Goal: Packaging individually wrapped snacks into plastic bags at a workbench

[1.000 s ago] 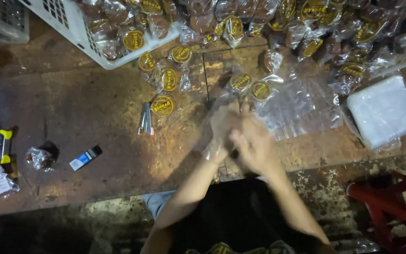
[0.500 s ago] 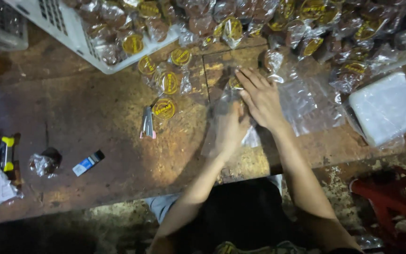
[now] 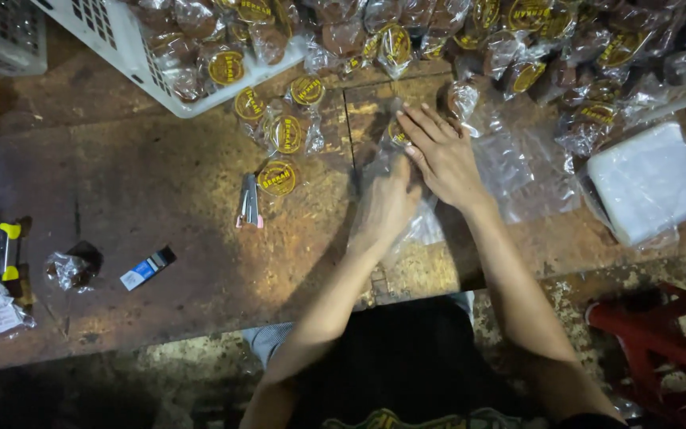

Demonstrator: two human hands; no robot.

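Hands (image 3: 418, 179) flat on clear bag (image 3: 406, 214), fingers spread, ungripped; yellow-labelled round packets (image 3: 278, 176) left.

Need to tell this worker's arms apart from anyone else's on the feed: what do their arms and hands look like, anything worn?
Both arms are bare from the elbows to the fingers: no sleeves, gloves, watch or rings show on the left hand or right hand. The fingernails look short. A dark top with a yellowish print shows at the lower edge.

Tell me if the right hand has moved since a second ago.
Yes. The right hand went up the table, from level with the stapler toward the packets.
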